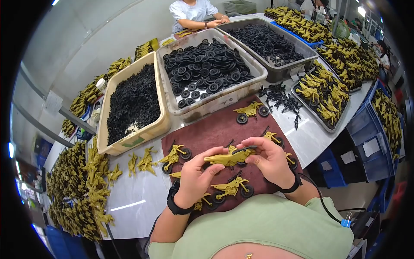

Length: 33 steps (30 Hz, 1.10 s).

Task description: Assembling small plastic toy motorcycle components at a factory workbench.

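Between my two hands, above a dark red cloth (198, 134), I hold a yellow toy motorcycle body (226, 159). My left hand (198, 175) pinches its left end between thumb and fingers. At its other end, my right hand (269, 160) grips the body near a black part, which my fingers partly cover. Several toy motorcycles with black wheels lie around my hands on the cloth, among them one toy motorcycle (230, 188) just below and another (174, 157) to the left. One more toy motorcycle (250, 111) lies at the cloth's far edge.
Beyond the cloth stand a cream bin (161, 101) of small black parts, a bin (202, 110) of black wheels and a grey bin (276, 71) of black parts. Yellow bodies (99, 185) are heaped at left. A metal tray (332, 125) holds motorcycles at right. A person (192, 13) sits opposite.
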Tool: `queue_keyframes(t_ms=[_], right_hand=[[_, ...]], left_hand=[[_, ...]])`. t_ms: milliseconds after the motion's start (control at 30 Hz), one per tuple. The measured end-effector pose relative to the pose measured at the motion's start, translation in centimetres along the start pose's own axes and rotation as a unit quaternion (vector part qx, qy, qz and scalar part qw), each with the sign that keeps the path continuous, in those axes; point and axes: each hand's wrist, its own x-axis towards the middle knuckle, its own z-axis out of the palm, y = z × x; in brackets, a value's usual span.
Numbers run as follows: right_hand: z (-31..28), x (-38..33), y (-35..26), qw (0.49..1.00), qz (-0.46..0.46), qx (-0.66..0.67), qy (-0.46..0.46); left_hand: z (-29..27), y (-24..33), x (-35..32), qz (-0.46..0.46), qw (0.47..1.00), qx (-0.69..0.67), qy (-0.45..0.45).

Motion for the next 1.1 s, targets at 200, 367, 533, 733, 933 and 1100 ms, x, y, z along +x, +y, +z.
queue_keyframes(t_ms=[200, 367, 533, 733, 933, 1100], right_hand=[[0.0, 0.3, -0.1, 0.977, -0.083, -0.196, -0.002], [0.3, 0.1, -0.2, 0.955, -0.11, -0.272, 0.042], [-0.3, 0.2, 0.0, 0.951, -0.113, -0.288, 0.026], [-2.2, 0.9, -0.5, 0.893, -0.182, -0.4, 0.092], [-3.5, 0.5, 0.1, 0.938, -0.132, -0.297, 0.121], [-4.3, -0.3, -0.3, 0.947, -0.103, -0.27, 0.141]], left_hand=[[0.5, -0.1, -0.6, 0.01, 0.999, -0.006, 0.031], [-0.2, -0.8, 0.2, 0.01, 0.999, 0.053, 0.002], [0.6, 0.1, 1.5, 0.163, 0.902, 0.397, -0.05], [-0.7, -3.5, 4.5, 0.095, 0.871, 0.481, 0.029], [-3.3, -8.9, 7.4, 0.068, 0.858, 0.508, 0.025], [-3.9, -9.0, 5.8, 0.063, 0.819, 0.567, 0.055]])
